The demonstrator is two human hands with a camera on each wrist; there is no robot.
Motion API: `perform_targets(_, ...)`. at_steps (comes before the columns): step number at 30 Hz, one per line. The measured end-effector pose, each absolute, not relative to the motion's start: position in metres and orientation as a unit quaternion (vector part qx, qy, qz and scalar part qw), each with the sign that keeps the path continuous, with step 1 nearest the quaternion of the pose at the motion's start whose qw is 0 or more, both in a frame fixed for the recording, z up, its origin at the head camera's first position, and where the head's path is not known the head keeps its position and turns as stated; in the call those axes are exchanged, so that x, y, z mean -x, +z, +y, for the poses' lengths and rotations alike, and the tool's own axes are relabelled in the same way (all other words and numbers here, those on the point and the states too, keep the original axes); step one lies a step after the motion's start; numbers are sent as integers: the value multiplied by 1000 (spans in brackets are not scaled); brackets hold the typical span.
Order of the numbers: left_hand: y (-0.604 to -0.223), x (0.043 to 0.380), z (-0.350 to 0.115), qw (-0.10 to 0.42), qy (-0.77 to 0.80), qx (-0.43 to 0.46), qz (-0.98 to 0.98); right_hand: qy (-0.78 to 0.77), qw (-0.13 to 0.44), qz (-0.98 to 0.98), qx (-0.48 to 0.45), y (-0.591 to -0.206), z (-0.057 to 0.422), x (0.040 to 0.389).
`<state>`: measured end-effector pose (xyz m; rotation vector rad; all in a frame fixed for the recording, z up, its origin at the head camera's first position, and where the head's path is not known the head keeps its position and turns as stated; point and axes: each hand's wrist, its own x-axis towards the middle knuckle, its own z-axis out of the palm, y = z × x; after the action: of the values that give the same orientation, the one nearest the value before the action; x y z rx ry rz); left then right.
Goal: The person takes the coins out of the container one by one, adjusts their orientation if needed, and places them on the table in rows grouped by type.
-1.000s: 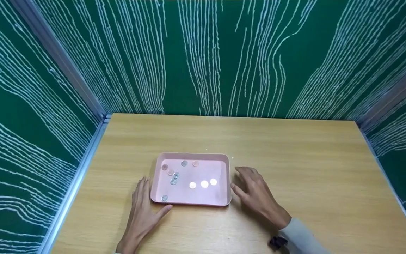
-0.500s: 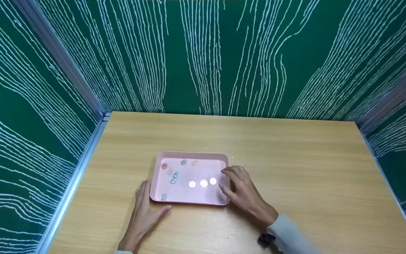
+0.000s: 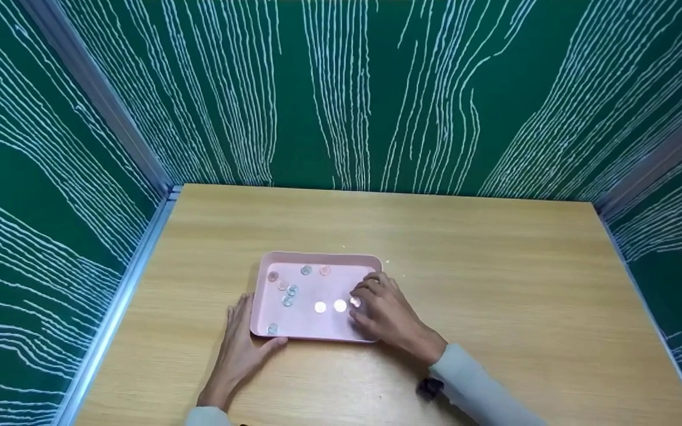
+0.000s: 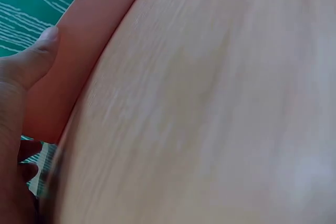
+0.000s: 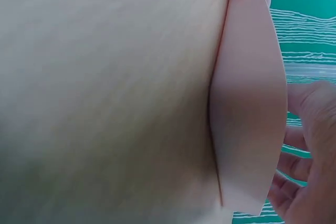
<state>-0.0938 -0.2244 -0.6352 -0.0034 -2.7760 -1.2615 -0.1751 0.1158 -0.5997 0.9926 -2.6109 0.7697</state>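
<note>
A shallow pink tray (image 3: 317,323) lies on the table with several small round coins in it, some silvery, some copper-toned. Two of them, a left bright coin (image 3: 320,307) and a middle bright coin (image 3: 340,306), shine white. My left hand (image 3: 241,346) rests at the tray's front left corner, fingers along the left side, thumb at the front wall. My right hand (image 3: 385,310) reaches over the right rim. Its bent fingers and thumb stand apart around the rightmost coin (image 3: 355,302); whether they touch it is unclear. The left wrist view shows my left thumb (image 4: 39,59) against the tray wall.
The wooden table (image 3: 495,266) extends around the tray, with tiny white specks behind its right corner. Green walls (image 3: 412,118) with white wavy lines enclose the back and sides. A dark object (image 3: 430,389) sits at the right wrist.
My right hand has moved left, from outside the tray over its right rim to the rightmost coin. My left hand stays at the corner; the coins lie as before.
</note>
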Motion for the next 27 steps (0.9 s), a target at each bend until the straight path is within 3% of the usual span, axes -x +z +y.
perform_targets(8, -639, 96, -226, 66, -421, 21, -904, 213, 85, -897, -379, -599, 100, 185)
perform_targets(20, -643, 98, -226, 91, -410, 32, -907, 217, 29, -906, -363, -597, 98, 196)
perform_targets(27, -643, 96, -227, 89, -405, 25, -910, 212, 30, -908, -359, -598, 91, 197)
